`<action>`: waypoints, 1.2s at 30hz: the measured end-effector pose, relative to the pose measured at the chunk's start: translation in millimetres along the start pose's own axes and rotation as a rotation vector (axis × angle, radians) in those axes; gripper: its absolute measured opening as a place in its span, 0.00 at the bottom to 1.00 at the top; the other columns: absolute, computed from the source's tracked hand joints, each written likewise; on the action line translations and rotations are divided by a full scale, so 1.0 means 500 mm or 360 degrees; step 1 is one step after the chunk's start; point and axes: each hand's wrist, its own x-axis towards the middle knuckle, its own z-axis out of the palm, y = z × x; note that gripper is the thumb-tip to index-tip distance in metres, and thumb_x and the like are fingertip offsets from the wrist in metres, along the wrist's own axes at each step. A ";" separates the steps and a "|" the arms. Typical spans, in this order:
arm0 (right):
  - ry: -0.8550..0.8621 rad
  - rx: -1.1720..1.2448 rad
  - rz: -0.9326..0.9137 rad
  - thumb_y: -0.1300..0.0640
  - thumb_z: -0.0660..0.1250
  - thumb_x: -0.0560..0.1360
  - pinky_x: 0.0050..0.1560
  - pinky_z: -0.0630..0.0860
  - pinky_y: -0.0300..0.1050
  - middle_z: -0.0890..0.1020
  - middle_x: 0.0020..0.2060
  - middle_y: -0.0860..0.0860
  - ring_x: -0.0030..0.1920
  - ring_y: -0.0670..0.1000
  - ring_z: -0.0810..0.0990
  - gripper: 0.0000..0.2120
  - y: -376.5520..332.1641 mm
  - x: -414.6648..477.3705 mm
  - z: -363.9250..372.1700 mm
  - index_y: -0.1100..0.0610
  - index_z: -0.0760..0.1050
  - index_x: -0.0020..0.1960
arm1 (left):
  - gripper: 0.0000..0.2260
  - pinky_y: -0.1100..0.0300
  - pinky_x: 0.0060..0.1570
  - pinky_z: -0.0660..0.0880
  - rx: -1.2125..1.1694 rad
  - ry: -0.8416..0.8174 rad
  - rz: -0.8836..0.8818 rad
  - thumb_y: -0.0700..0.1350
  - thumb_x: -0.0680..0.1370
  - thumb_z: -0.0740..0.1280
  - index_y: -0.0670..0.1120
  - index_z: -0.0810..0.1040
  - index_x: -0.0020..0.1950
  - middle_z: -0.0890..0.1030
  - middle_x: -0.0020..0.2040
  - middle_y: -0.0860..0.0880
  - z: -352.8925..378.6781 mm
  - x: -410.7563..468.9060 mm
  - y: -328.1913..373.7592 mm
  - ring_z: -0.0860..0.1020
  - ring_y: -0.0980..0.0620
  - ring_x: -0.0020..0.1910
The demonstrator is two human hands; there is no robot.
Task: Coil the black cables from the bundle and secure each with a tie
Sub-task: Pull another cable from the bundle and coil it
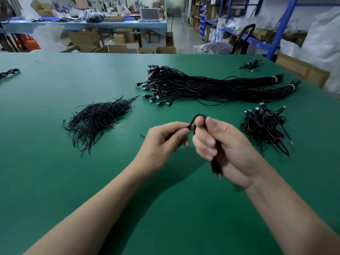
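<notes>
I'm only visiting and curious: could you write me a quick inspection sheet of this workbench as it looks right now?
Surface: green table.
Job's things: cable bundle, white bands at its right end; pile of ties to its left; heap of coiled cables at right.
Clutter: stray tie by the left hand; small cable clusters at far left and far right.
Grippers: left hand pinches the top loop of the held cable; right hand grips its folded body.
Cables: all black, all on the table except the held one.
Surroundings: cardboard boxes, blue shelves, another bench.
</notes>
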 end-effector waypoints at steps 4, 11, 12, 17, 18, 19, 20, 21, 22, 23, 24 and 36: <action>0.0478 -0.0100 -0.0325 0.57 0.54 0.85 0.35 0.78 0.37 0.84 0.37 0.49 0.35 0.46 0.82 0.10 -0.004 0.031 0.011 0.59 0.73 0.53 | 0.12 0.66 0.36 0.66 0.0449 -0.0268 0.0088 0.41 0.85 0.61 0.48 0.77 0.43 0.75 0.32 0.59 0.033 -0.012 0.001 0.68 0.60 0.31; 0.0720 -0.1323 -0.0443 0.62 0.53 0.86 0.44 0.82 0.44 0.86 0.41 0.53 0.43 0.50 0.87 0.13 0.014 0.062 -0.013 0.59 0.73 0.47 | 0.06 0.58 0.43 0.73 0.0878 -0.0387 0.0331 0.39 0.83 0.64 0.43 0.80 0.50 0.76 0.38 0.54 0.032 -0.012 0.020 0.73 0.53 0.37; 0.0682 -0.1549 -0.0374 0.62 0.55 0.85 0.43 0.81 0.40 0.86 0.40 0.51 0.41 0.46 0.86 0.12 0.016 0.059 -0.019 0.58 0.74 0.46 | 0.05 0.58 0.42 0.74 0.0930 -0.0345 0.0376 0.40 0.82 0.66 0.43 0.80 0.48 0.77 0.38 0.53 0.024 -0.011 0.022 0.74 0.53 0.36; 0.0451 -0.2162 0.0037 0.58 0.58 0.84 0.33 0.69 0.32 0.81 0.30 0.44 0.31 0.41 0.77 0.16 0.022 0.032 -0.037 0.51 0.71 0.38 | 0.08 0.65 0.37 0.70 0.1082 -0.0173 0.0446 0.47 0.78 0.74 0.44 0.83 0.43 0.80 0.37 0.52 -0.023 -0.002 0.023 0.72 0.56 0.33; 0.0384 -0.2106 0.0124 0.57 0.57 0.85 0.32 0.70 0.35 0.82 0.30 0.45 0.29 0.43 0.77 0.16 0.025 0.025 -0.038 0.53 0.70 0.38 | 0.09 0.68 0.37 0.67 0.1073 -0.0158 0.0441 0.49 0.77 0.74 0.44 0.82 0.42 0.78 0.36 0.53 -0.031 0.001 0.023 0.71 0.57 0.33; 0.0322 -0.2024 0.0196 0.56 0.56 0.85 0.32 0.70 0.38 0.82 0.30 0.48 0.28 0.47 0.76 0.16 0.026 0.019 -0.040 0.56 0.70 0.39 | 0.09 0.70 0.37 0.66 0.1057 -0.0163 0.0440 0.50 0.77 0.73 0.44 0.82 0.42 0.77 0.36 0.55 -0.037 0.004 0.022 0.70 0.59 0.33; 0.0269 -0.1936 0.0245 0.55 0.55 0.86 0.32 0.70 0.42 0.82 0.30 0.49 0.29 0.49 0.74 0.17 0.027 0.013 -0.042 0.56 0.71 0.40 | 0.09 0.71 0.38 0.65 0.1031 -0.0182 0.0443 0.50 0.77 0.73 0.45 0.83 0.43 0.75 0.36 0.57 -0.041 0.006 0.020 0.70 0.60 0.33; 0.0222 -0.1856 0.0275 0.54 0.54 0.86 0.34 0.69 0.45 0.80 0.29 0.49 0.30 0.50 0.71 0.17 0.027 0.010 -0.045 0.55 0.71 0.40 | 0.09 0.72 0.38 0.65 0.0998 -0.0206 0.0445 0.50 0.77 0.73 0.45 0.83 0.43 0.74 0.36 0.59 -0.042 0.007 0.019 0.71 0.62 0.34; 0.0181 -0.1800 0.0294 0.52 0.53 0.87 0.35 0.68 0.47 0.79 0.29 0.48 0.31 0.50 0.70 0.18 0.025 0.007 -0.047 0.52 0.71 0.39 | 0.08 0.73 0.39 0.65 0.0966 -0.0224 0.0450 0.50 0.77 0.74 0.46 0.83 0.43 0.74 0.36 0.60 -0.042 0.006 0.017 0.71 0.62 0.34; 0.0142 -0.1771 0.0313 0.51 0.53 0.87 0.36 0.67 0.48 0.77 0.29 0.47 0.32 0.51 0.68 0.19 0.023 0.005 -0.050 0.49 0.71 0.39 | 0.07 0.74 0.39 0.65 0.0938 -0.0232 0.0459 0.49 0.76 0.74 0.47 0.84 0.43 0.74 0.36 0.60 -0.041 0.006 0.016 0.72 0.62 0.34; 0.0105 -0.1754 0.0335 0.50 0.52 0.87 0.36 0.66 0.49 0.76 0.29 0.45 0.32 0.52 0.67 0.20 0.022 0.003 -0.053 0.47 0.71 0.38 | 0.06 0.73 0.39 0.66 0.0912 -0.0236 0.0470 0.49 0.76 0.75 0.48 0.84 0.42 0.76 0.36 0.60 -0.040 0.004 0.014 0.72 0.61 0.34; -0.0080 -0.1007 0.0505 0.46 0.58 0.83 0.26 0.61 0.34 0.68 0.27 0.48 0.26 0.45 0.62 0.17 0.022 -0.025 -0.075 0.54 0.79 0.44 | 0.05 0.64 0.41 0.75 0.0612 -0.0080 0.0327 0.44 0.73 0.77 0.44 0.88 0.46 0.83 0.37 0.50 -0.059 0.008 0.009 0.80 0.54 0.34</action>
